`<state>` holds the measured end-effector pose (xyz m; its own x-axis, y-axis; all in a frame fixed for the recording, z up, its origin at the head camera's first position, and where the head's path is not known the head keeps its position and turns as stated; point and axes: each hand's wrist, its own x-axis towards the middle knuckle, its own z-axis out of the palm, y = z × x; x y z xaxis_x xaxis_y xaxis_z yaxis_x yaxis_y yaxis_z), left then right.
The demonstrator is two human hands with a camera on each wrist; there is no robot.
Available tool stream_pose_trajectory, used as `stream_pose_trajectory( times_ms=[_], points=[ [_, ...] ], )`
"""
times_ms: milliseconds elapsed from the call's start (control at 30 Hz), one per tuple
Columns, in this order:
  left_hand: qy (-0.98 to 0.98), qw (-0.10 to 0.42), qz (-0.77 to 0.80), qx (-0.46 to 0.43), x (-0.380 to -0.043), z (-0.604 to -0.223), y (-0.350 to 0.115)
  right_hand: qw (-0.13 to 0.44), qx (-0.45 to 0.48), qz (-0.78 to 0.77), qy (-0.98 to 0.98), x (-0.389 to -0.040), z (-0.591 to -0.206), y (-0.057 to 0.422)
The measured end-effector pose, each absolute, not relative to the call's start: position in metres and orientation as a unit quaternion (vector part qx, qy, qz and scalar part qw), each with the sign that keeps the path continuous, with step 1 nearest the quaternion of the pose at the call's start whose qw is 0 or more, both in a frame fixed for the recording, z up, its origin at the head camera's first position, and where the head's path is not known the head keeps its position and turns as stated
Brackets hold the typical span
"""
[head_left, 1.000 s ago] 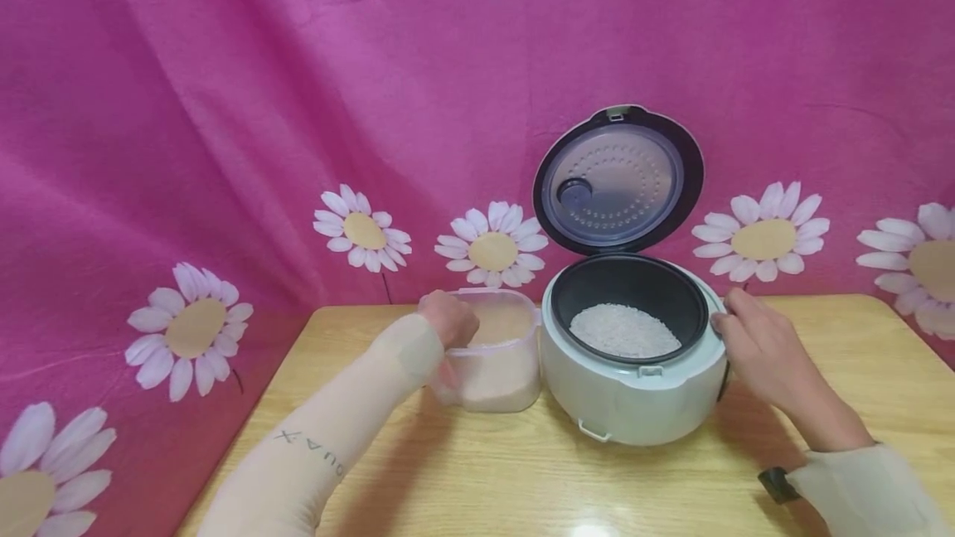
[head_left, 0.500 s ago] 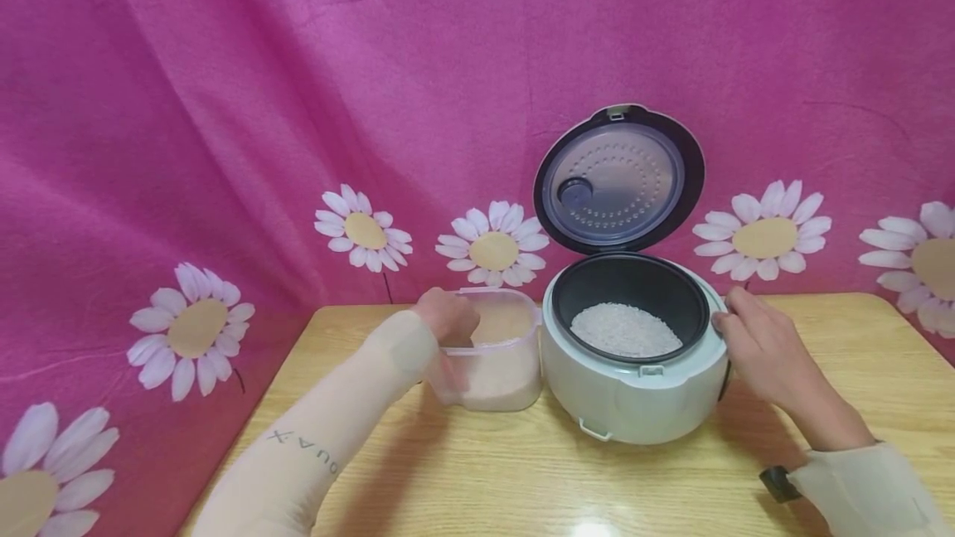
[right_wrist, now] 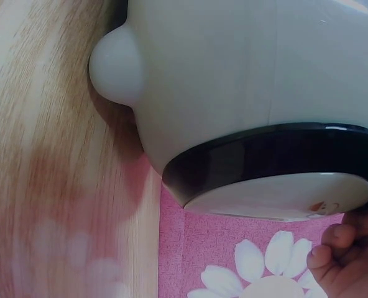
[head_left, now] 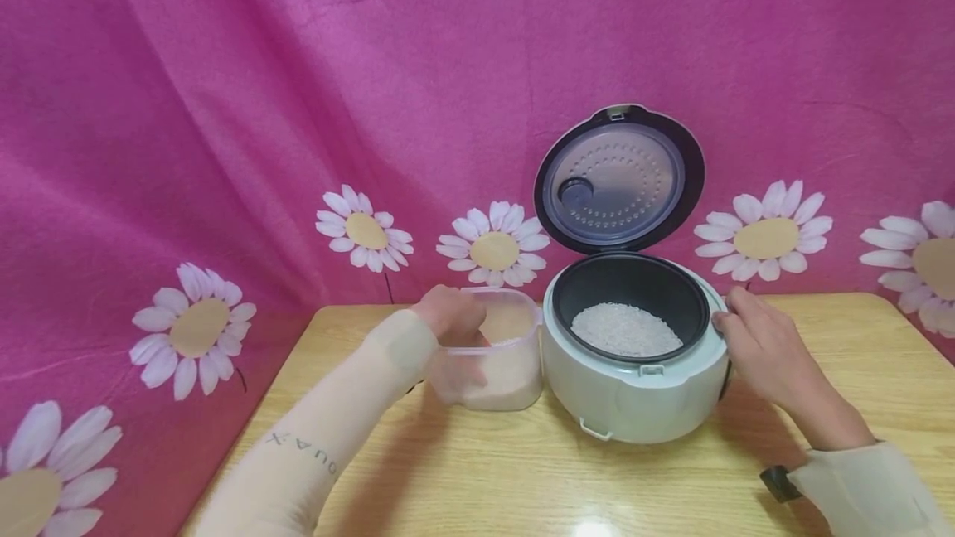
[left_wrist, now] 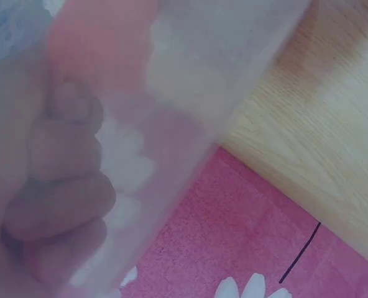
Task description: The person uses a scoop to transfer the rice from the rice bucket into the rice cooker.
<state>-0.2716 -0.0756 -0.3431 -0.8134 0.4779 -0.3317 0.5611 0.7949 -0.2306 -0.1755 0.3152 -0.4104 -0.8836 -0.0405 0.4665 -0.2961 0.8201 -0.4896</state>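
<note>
Gripping red utensil (left_wrist: 103, 53) — left fingers (left_wrist: 66, 208)

Head view: dark ltrs (head_left: 302, 446) on L sleeve (head_left: 346, 404), approx. "XAUO", orient. unclear. R wrist view: sm. print (right_wrist: 322, 208) on rice cooker (right_wrist: 234, 81), pictorial, no legible txt.

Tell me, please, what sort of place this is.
Probably an indoor tabletop staged for a kitchen chore: a pink flowered cloth hangs behind a wooden table holding an open rice cooker and a plastic container.
</note>
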Motion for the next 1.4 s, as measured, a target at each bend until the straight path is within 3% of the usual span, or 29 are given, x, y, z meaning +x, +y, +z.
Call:
stream_pose_trajectory(
  times_ms=[667,1100,1400],
  points=[
    [0.939,0.111,-0.126,0.3,-0.275,-0.34,-0.071,0.216,0.088,0.292,-0.928,-0.175,-0.41,0.314],
    [0.952,0.157,-0.043,0.259,-0.279,-0.347,-0.07,0.219,0.093,0.29,-0.927,-0.176,-0.41,0.314],
    [0.951,0.113,-0.032,0.286,-0.274,-0.353,-0.075,0.224,0.092,0.292,-0.925,-0.175,-0.41,0.315]
  ],
)
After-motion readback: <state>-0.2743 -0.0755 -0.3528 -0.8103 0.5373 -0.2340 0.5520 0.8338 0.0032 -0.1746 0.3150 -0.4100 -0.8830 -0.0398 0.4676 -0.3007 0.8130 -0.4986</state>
